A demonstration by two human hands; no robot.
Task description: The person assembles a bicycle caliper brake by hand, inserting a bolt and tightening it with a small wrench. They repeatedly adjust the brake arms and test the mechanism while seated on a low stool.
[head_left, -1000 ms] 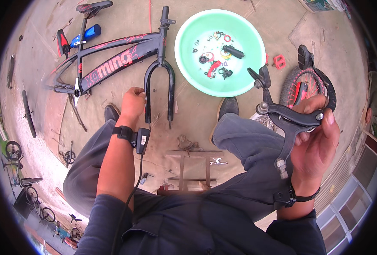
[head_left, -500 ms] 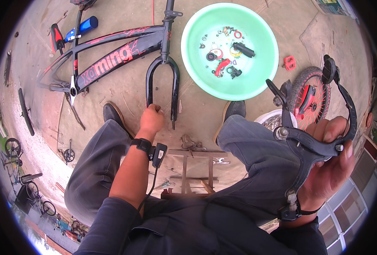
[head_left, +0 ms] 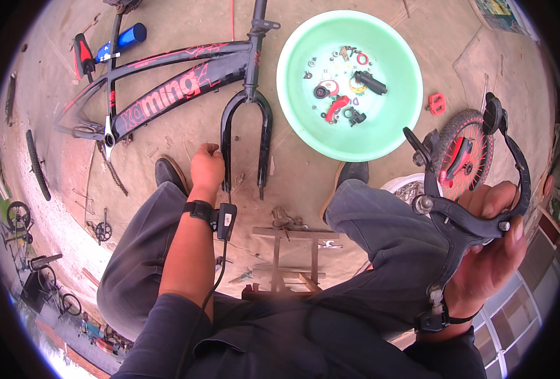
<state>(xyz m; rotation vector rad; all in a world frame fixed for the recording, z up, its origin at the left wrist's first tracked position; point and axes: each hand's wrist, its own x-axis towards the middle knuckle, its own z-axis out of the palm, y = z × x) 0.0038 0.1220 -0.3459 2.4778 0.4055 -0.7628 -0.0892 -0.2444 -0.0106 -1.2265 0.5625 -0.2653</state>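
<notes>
My right hand (head_left: pixel 491 237) is closed round a black bicycle caliper brake (head_left: pixel 460 218), lifted above my right thigh. Its two curved arms spread upward, and a silver bolt shows on the near one. My left hand (head_left: pixel 207 167) is just left of the left leg of a black bicycle fork (head_left: pixel 267 136), fingers curled together; what they pinch, if anything, is hidden. The fork is joined to a black bicycle frame (head_left: pixel 220 68) with red and pink graphics, lying across the floor at the upper left.
A light green basin (head_left: pixel 286 107) with small bike parts stands beyond my right foot. Right of it lie a red pedal (head_left: pixel 437 103) and a wheel (head_left: pixel 447 129) with red spokes. A white bucket (head_left: pixel 397 182) is partly hidden by my knee. A low wooden stool (head_left: pixel 275 262) stands between my legs.
My left hand has moved left, off the lower end of the fork's left leg to a spot beside it. The right hand keeps its hold on the caliper brake. The view has shifted slightly.
</notes>
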